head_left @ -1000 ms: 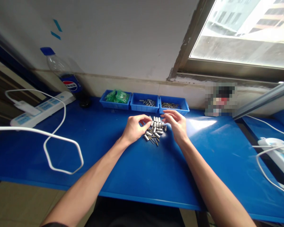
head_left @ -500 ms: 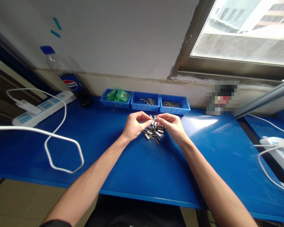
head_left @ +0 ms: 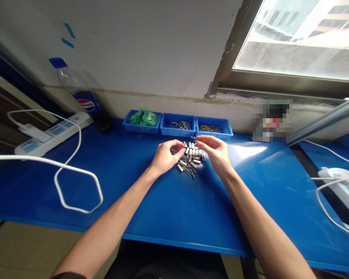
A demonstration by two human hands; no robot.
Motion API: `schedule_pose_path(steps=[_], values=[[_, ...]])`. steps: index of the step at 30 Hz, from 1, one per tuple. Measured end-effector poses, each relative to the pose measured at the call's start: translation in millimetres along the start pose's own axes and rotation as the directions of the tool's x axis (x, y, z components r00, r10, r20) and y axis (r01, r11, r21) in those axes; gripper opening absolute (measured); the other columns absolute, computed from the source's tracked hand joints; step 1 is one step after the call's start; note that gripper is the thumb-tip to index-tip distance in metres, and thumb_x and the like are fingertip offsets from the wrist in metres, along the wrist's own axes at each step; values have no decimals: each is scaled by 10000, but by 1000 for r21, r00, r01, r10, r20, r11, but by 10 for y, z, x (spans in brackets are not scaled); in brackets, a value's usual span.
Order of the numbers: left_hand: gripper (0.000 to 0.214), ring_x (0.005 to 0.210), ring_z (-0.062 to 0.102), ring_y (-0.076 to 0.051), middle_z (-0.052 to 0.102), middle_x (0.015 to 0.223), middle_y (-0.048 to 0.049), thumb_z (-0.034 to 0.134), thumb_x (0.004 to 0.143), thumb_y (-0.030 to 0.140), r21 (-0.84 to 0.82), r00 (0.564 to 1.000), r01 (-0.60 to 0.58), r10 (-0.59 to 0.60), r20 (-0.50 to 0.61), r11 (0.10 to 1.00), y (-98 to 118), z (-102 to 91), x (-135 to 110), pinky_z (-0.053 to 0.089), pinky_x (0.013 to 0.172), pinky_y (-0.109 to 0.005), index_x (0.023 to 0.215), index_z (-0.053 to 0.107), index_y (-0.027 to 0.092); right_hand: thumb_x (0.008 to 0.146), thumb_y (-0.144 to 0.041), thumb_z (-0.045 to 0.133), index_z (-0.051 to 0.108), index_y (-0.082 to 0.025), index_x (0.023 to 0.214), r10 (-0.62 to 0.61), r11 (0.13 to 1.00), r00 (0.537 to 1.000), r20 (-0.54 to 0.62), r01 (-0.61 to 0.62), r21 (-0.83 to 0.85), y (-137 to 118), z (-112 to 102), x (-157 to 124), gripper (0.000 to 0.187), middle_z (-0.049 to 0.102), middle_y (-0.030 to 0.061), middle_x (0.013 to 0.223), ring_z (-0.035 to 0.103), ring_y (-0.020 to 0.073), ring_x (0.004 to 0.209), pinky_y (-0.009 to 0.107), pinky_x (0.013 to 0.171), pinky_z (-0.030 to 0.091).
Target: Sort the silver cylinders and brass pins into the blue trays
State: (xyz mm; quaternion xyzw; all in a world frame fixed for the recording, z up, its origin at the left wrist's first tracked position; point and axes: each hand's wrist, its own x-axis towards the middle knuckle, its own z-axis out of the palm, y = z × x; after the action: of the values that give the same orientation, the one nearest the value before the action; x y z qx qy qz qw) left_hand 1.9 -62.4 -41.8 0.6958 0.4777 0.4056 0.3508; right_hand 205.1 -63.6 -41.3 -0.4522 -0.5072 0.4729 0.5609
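A pile of small silver cylinders (head_left: 195, 152) and thin brass-coloured pins (head_left: 193, 175) lies on the blue table. My left hand (head_left: 165, 155) curves at the pile's left edge, thumb and index finger slightly apart, with nothing visible between them. At the pile's upper right, my right hand (head_left: 216, 151) pinches a short thin metal pin, whose tip sticks out left of the fingertips. Behind the hands stand three blue bins: one with green plastic bags (head_left: 145, 117), one with grey cylinders (head_left: 182, 124), one with pins (head_left: 208, 128).
A cola bottle (head_left: 87, 101) stands at the back left beside a white power strip (head_left: 54, 133). A white cable (head_left: 97, 190) loops over the table's left side. Another white power strip (head_left: 341, 182) lies at the right. Wall and window frame (head_left: 267, 82) rise behind the bins.
My hands have drawn apart. The right hand has moved slightly up and right with a pin, and the left a little to the left. More of the pile shows between them.
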Motion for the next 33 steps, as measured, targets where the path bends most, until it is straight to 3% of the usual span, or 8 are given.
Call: schedule_pose_path(steps=[3,6,11,17,19,22,26,33], values=[[155,865,714,-200,767,983,-59,717,880,292,119,992,-116,108,70,986,-15,7,-21,577,788,-317,984,774,193,754,-408,854,724,-243,1240,-97,995,994,-49,95,-43,9,-29,23,529,726,101,1312,690,265,1176,436,1013,554],[197,990,679,-232,732,1058,-76,733,881,310,192,949,-281,242,202,940,13,18,-55,558,935,-381,1045,790,217,766,-368,827,661,-276,1339,-150,982,985,-85,138,-129,30,-65,46,604,636,95,1456,642,273,1261,437,1016,548],[189,1034,643,-248,702,1096,-96,725,900,316,218,903,-363,284,322,906,54,31,-95,548,966,-406,1043,805,222,821,-305,718,670,-220,1276,-197,970,938,-286,144,-196,63,-166,86,466,760,95,1180,703,233,1097,407,984,543],[206,1025,633,-251,701,1084,-91,703,920,318,247,914,-349,270,302,904,14,18,-84,547,941,-412,1072,797,218,781,-203,626,244,-191,1622,-52,999,786,-617,34,-42,66,-593,251,924,773,48,1043,698,146,814,273,739,572],[196,1028,635,-252,702,1088,-90,703,919,310,242,916,-343,266,300,908,22,17,-80,547,950,-413,1064,799,221,771,-146,616,53,-177,1660,42,997,768,-639,5,72,57,-778,316,1053,778,58,1032,665,125,712,221,644,544],[179,1043,640,-251,704,1089,-93,705,916,293,227,919,-330,257,299,916,50,19,-79,547,963,-409,1042,802,210,803,-108,552,-46,-202,1652,156,980,754,-638,-39,193,54,-1008,395,1043,783,84,1080,637,109,631,179,546,511],[173,1056,638,-251,702,1102,-95,696,927,288,230,920,-324,250,302,918,53,21,-81,544,966,-409,1042,800,212,844,-89,524,-98,-251,1630,225,965,720,-656,-70,254,84,-1184,483,1015,778,101,1129,643,100,589,150,488,499],[178,1039,637,-248,694,1108,-99,683,940,299,249,918,-330,248,310,910,8,27,-75,543,956,-407,1044,794,207,835,-77,520,9,-179,1632,249,959,759,-602,-105,264,108,-1276,552,953,781,113,1064,652,102,600,148,475,517]])
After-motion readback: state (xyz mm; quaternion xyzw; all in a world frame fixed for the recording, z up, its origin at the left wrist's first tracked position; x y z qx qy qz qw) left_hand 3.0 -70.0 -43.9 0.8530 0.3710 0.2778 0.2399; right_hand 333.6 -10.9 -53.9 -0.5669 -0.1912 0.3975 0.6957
